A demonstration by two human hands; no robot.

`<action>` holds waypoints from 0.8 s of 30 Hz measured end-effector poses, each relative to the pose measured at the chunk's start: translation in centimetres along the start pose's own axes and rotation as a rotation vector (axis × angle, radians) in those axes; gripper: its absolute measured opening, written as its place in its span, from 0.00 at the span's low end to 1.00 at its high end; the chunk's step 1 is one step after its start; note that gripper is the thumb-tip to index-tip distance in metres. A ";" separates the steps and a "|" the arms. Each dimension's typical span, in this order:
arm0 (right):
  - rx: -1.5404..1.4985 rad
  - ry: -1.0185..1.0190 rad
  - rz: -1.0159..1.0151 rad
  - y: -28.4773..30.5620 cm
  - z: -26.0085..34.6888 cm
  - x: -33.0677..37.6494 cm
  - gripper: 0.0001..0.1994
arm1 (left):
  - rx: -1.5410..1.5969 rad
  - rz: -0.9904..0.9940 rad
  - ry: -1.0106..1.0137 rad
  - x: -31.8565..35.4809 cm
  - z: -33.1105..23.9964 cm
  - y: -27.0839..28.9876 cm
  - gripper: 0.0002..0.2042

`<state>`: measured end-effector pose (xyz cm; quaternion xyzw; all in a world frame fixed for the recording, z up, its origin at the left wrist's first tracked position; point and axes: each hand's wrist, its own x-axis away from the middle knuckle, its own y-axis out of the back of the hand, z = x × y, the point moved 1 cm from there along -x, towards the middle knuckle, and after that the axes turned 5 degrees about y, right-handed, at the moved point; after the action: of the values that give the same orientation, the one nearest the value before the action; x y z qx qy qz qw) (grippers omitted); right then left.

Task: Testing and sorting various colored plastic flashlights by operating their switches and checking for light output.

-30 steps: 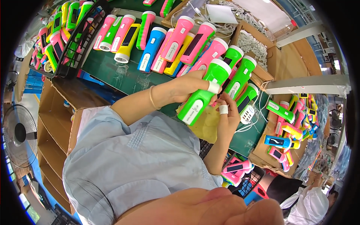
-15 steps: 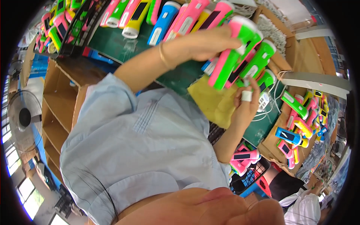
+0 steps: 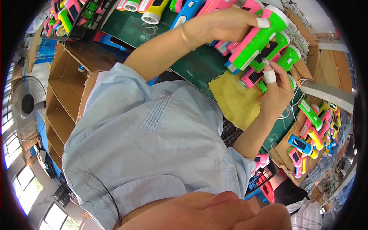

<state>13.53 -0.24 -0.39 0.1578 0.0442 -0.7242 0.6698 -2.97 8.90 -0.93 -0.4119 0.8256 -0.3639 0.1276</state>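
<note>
The left hand [image 3: 232, 26] has its fingers closed around a pink-and-green flashlight [image 3: 259, 40], gripping it near the white head, its body slanting over the bench [image 3: 193, 73]. The right hand [image 3: 279, 86] is near the flashlight's body, fingers curled; whether they pinch anything I cannot tell. A yellow cloth [image 3: 235, 100] lies just beyond, with other flashlights [image 3: 184, 14] on the bench. Farther out are a cardboard box [image 3: 282, 156] of flashlights, a black crate [image 3: 66, 38] and a fan [image 3: 27, 103]
</note>
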 end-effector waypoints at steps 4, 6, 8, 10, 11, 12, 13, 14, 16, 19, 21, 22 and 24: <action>0.738 0.587 0.041 -1.9 1.7 -0.5 0.05 | -0.160 -0.146 -0.041 1.7 1.9 -1.3 0.18; 0.796 0.681 -0.022 -2.1 2.1 -0.6 0.06 | -0.449 -0.237 -0.180 1.8 1.6 -2.3 0.19; 0.527 0.462 0.262 -1.0 3.0 -0.9 0.06 | -0.229 -0.191 -0.190 2.2 1.8 -2.7 0.19; 0.115 0.367 0.601 -0.5 3.6 -0.1 0.09 | 0.052 0.023 -0.165 2.0 1.5 -1.6 0.25; 0.103 0.318 0.601 -1.2 4.4 1.2 0.12 | 0.044 0.022 -0.161 2.2 1.3 -1.8 0.25; 0.188 0.375 0.554 -1.4 5.3 1.6 0.17 | -0.004 0.073 -0.241 2.4 1.0 -2.1 0.26; 0.286 0.518 0.496 -2.2 4.6 1.8 0.18 | -0.054 0.124 -0.321 2.5 0.8 -2.2 0.27; 0.393 0.655 0.429 -2.7 3.5 2.4 0.19 | 0.067 0.151 -0.270 2.3 1.3 -2.1 0.28; 0.442 0.955 0.480 -2.2 2.4 3.2 0.14 | 0.400 0.161 -0.187 2.0 2.3 -1.8 0.28; 0.392 1.057 0.560 -2.0 2.4 4.7 0.15 | 0.594 0.239 -0.122 2.3 2.7 -1.2 0.28; 0.425 0.887 0.452 -2.2 2.4 4.9 0.16 | 0.779 0.375 -0.079 2.4 3.3 -0.9 0.30; 0.479 0.846 0.351 -2.5 2.2 4.8 0.22 | 0.771 0.371 -0.083 2.3 3.5 -0.9 0.30; 0.484 0.687 0.143 -4.2 3.2 4.7 0.25 | 0.656 0.388 -0.208 2.4 4.1 -1.4 0.33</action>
<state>8.59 -5.24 0.64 0.5452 0.0825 -0.5709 0.6082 -1.58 4.41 -2.63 -0.2201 0.7108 -0.5337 0.4018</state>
